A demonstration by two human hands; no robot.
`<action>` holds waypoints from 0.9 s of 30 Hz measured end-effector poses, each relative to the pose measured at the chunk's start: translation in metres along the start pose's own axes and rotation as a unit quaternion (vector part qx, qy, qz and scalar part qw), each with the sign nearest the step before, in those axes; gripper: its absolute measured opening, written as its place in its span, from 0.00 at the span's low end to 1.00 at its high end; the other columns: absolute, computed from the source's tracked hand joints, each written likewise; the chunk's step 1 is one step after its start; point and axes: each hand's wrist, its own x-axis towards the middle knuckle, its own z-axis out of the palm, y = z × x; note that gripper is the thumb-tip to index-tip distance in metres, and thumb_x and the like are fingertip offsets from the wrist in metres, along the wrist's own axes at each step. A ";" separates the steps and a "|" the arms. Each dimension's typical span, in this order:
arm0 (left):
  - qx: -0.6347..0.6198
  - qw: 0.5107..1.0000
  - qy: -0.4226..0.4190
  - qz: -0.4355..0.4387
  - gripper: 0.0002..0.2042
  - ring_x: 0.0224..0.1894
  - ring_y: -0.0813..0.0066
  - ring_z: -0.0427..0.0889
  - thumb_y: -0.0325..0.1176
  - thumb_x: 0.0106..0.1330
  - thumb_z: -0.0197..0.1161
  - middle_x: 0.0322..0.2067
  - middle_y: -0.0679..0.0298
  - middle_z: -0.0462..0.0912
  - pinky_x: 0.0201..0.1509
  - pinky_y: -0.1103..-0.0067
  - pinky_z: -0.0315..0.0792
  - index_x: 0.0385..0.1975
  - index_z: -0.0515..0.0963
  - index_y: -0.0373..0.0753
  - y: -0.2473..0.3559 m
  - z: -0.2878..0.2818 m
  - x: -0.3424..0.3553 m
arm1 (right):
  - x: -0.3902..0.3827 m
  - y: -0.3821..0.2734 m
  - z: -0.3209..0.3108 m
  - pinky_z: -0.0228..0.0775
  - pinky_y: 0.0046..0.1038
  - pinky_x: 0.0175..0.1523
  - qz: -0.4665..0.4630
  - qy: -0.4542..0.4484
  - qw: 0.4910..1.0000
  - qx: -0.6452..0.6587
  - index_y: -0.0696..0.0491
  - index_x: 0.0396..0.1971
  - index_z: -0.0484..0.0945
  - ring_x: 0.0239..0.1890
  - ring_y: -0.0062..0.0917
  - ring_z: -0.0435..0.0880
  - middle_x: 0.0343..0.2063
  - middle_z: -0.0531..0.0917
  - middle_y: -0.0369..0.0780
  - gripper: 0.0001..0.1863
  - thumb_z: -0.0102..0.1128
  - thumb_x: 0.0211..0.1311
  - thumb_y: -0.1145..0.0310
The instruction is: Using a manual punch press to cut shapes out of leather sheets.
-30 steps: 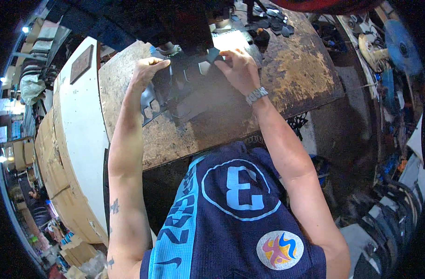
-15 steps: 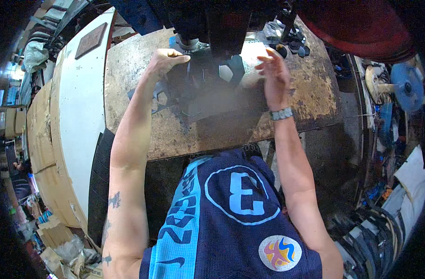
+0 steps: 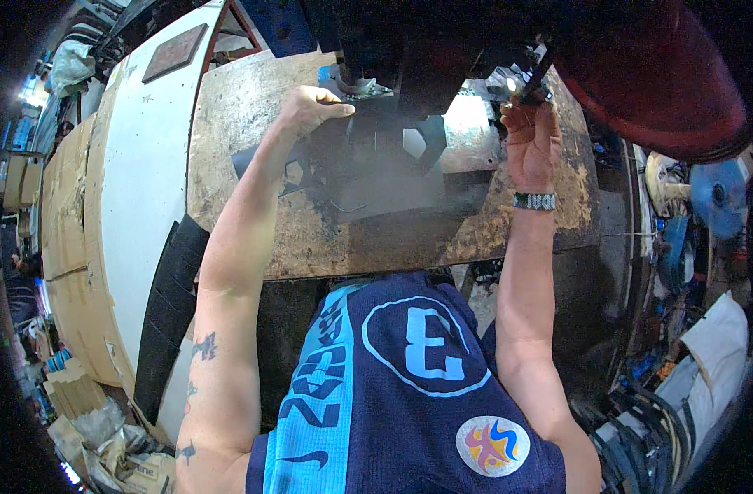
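A dark sheet point(image 3: 368, 169) with several shapes punched out of it lies on a worn wooden bench point(image 3: 253, 230) under a dark machine head point(image 3: 409, 49). My left hand point(image 3: 311, 107) rests curled on the sheet's far left edge, close to the machine. My right hand point(image 3: 531, 136) is raised off the sheet at the right and its fingers close around a dark lever or handle point(image 3: 535, 81) on the machine. A beaded band point(image 3: 534, 200) sits on my right wrist.
A long white board point(image 3: 137, 198) runs along the bench's left side, with cardboard stacks point(image 3: 63, 206) beyond it. Dark strips point(image 3: 166, 313) lean below the bench's left corner. A red rounded machine part point(image 3: 657, 82) looms at the upper right; cluttered gear fills the right side.
My right hand left the sheet and moved up and right to the machine's handle. My left hand stayed on the sheet's far edge. The view shifted, bringing the bench closer.
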 end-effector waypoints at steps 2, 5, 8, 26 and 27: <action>-0.003 1.000 -0.004 0.001 0.22 0.33 0.78 0.79 0.49 0.53 0.76 0.32 0.64 0.86 0.39 0.79 0.73 0.35 0.86 0.35 -0.003 0.000 0.001 | -0.001 -0.002 0.000 0.84 0.33 0.43 0.011 -0.013 1.000 -0.024 0.55 0.44 0.80 0.36 0.32 0.88 0.38 0.87 0.45 0.11 0.59 0.70 0.64; -0.003 1.000 -0.008 0.013 0.22 0.33 0.78 0.79 0.49 0.52 0.76 0.31 0.64 0.85 0.39 0.78 0.73 0.35 0.86 0.35 0.000 -0.001 0.000 | 0.000 -0.003 -0.002 0.84 0.32 0.42 0.015 -0.006 0.999 -0.047 0.56 0.41 0.80 0.35 0.33 0.88 0.37 0.87 0.47 0.12 0.59 0.70 0.62; -0.003 1.000 -0.005 0.028 0.22 0.32 0.78 0.79 0.49 0.52 0.76 0.31 0.64 0.85 0.38 0.79 0.73 0.34 0.86 0.35 -0.003 -0.002 0.002 | 0.000 -0.003 0.000 0.83 0.32 0.41 0.015 0.002 0.997 -0.072 0.57 0.40 0.79 0.34 0.33 0.88 0.37 0.87 0.48 0.14 0.59 0.70 0.60; -0.053 0.997 -0.004 0.062 0.22 0.27 0.79 0.77 0.50 0.52 0.77 0.25 0.65 0.83 0.30 0.80 0.71 0.33 0.85 0.35 -0.012 0.004 0.002 | -0.015 0.017 0.030 0.62 0.21 0.18 0.049 0.213 0.960 -0.176 0.55 0.25 0.78 0.16 0.20 0.76 0.16 0.79 0.36 0.29 0.65 0.58 0.40; -0.093 0.995 -0.026 0.038 0.22 0.27 0.79 0.76 0.50 0.52 0.77 0.25 0.65 0.83 0.30 0.80 0.71 0.32 0.85 0.35 -0.011 0.003 0.001 | -0.021 0.017 0.030 0.62 0.21 0.19 0.079 0.229 0.961 -0.131 0.55 0.25 0.78 0.17 0.19 0.77 0.16 0.78 0.36 0.29 0.64 0.59 0.39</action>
